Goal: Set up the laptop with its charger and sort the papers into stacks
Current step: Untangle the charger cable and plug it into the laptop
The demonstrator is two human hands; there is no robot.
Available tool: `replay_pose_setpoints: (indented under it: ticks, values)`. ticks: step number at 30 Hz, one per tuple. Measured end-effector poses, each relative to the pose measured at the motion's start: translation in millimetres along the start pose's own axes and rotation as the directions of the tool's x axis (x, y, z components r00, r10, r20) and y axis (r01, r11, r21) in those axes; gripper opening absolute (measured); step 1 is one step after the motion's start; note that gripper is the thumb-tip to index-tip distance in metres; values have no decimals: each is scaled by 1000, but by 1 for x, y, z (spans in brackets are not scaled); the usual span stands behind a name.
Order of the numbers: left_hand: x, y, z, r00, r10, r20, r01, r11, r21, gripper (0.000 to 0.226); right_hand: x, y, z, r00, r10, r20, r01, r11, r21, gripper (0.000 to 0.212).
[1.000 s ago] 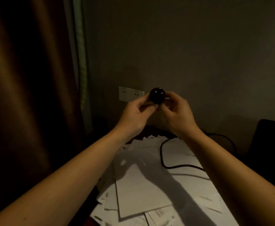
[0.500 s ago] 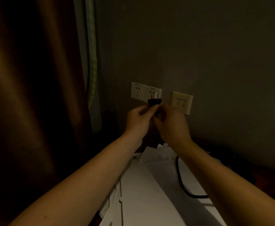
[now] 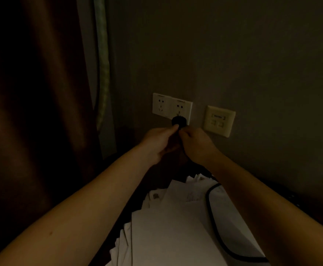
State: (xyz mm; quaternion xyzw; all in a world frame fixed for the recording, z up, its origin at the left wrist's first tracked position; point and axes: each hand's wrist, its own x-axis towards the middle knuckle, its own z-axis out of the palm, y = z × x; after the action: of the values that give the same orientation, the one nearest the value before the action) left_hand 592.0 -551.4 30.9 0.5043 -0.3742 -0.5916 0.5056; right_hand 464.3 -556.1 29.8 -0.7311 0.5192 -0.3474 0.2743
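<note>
The room is dim. A black charger plug sits at the lower edge of the right-hand socket of a white double wall outlet. My left hand pinches the plug from the left, and my right hand pinches it from the right. Whether its pins are in the socket is hidden by the plug body. Its black cable runs down over loose white papers spread on the desk below. No laptop is in view.
A cream data-port plate is on the wall right of the outlet. A brown curtain with a pale liner hangs at the left. The grey wall fills the background.
Both hands carried the plug forward from mid-air to the wall outlet. The view moved closer to the wall, so the outlet and data plate look larger.
</note>
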Motion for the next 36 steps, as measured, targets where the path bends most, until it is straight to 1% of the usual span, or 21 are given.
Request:
replay_pose_setpoints:
  ticks: [2, 4, 5, 7, 8, 11, 12, 14, 17, 20, 23, 27, 29, 32, 36]
  values:
    - [11, 3, 0, 1000, -13, -26, 13, 1000, 13, 25, 10, 1, -2, 1000, 23, 11, -23, 999, -35, 43]
    - [22, 6, 1, 999, -17, -43, 18, 1000, 19, 27, 21, 4, -2, 995, 44, -90, -46, 999, -21, 49]
    - [27, 8, 2, 999, -8, -45, 10, 1000, 28, 22, 26, 5, -1, 987, 49, -156, -50, 999, -3, 50]
    - [35, 10, 2, 999, 4, -45, 0, 997, 71, 13, 38, 8, 2, 966, 88, -242, -72, 994, 77, 46]
    - [39, 11, 1, 999, 5, -52, 1, 994, 110, 14, 44, 10, 3, 959, 125, -255, -96, 988, 121, 42]
    - [48, 14, 2, 994, 30, -102, -7, 976, 217, 18, 63, 14, 6, 949, 216, -228, -186, 972, 146, 38]
    - [50, 15, 2, 992, 51, -116, -23, 973, 229, 19, 68, 16, 7, 945, 239, -223, -209, 966, 150, 37]
    - [56, 17, 6, 987, 94, -129, -62, 970, 233, 30, 77, 22, 9, 937, 264, -229, -232, 960, 157, 38]
    - [62, 18, 12, 986, 94, -139, -57, 966, 251, 43, 85, 27, 10, 933, 272, -237, -243, 959, 144, 35]
    - [64, 18, 15, 984, 107, -139, -69, 965, 254, 42, 93, 32, 12, 918, 303, -257, -257, 946, 198, 34]
    - [65, 17, 17, 981, 125, -148, -81, 960, 269, 45, 96, 36, 14, 912, 331, -241, -278, 933, 230, 34]
    - [68, 17, 15, 983, 110, -147, -69, 962, 263, 43, 98, 38, 17, 910, 317, -266, -249, 933, 261, 31]
    - [71, 18, 12, 981, 126, -147, -84, 962, 261, 43, 100, 37, 17, 906, 322, -274, -244, 927, 285, 34]
    - [76, 18, 10, 979, 136, -150, -89, 954, 287, 47, 103, 36, 18, 912, 322, -255, -248, 926, 284, 36]
    - [88, 18, 7, 965, 209, -161, -143, 928, 344, 55, 108, 34, 20, 891, 360, -278, -258, 904, 342, 39]
